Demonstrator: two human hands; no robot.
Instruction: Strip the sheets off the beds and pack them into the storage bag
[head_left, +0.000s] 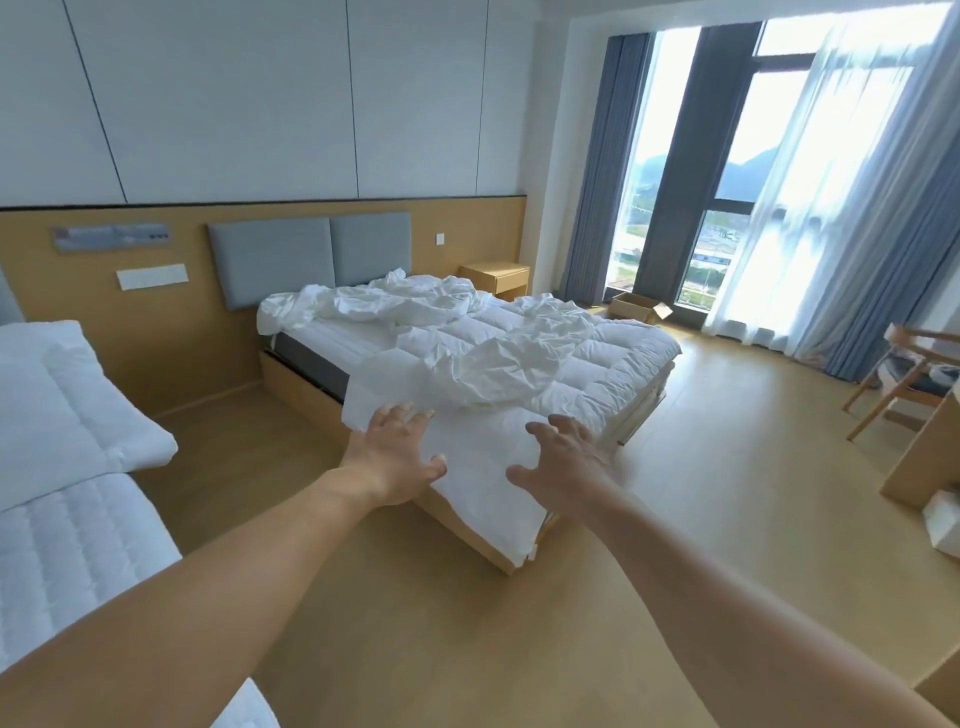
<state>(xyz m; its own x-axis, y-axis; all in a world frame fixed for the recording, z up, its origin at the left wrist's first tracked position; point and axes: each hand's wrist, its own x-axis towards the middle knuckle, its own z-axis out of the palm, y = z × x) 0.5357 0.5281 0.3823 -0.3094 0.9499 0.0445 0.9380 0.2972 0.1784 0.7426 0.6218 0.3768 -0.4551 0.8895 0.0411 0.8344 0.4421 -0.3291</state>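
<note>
A bed with a grey headboard stands in the middle of the room. A crumpled white sheet lies loose over its quilted white duvet, and one corner of white cloth hangs over the foot of the bed. My left hand and my right hand reach toward that hanging corner with fingers spread, holding nothing. I cannot tell whether the fingertips touch the cloth. A second bed with white quilted bedding fills the left edge. No storage bag is in view.
A wooden nightstand stands behind the bed by the wall. An open cardboard box sits on the floor near the tall window with its blue curtains. A wooden chair and a desk edge are at the right.
</note>
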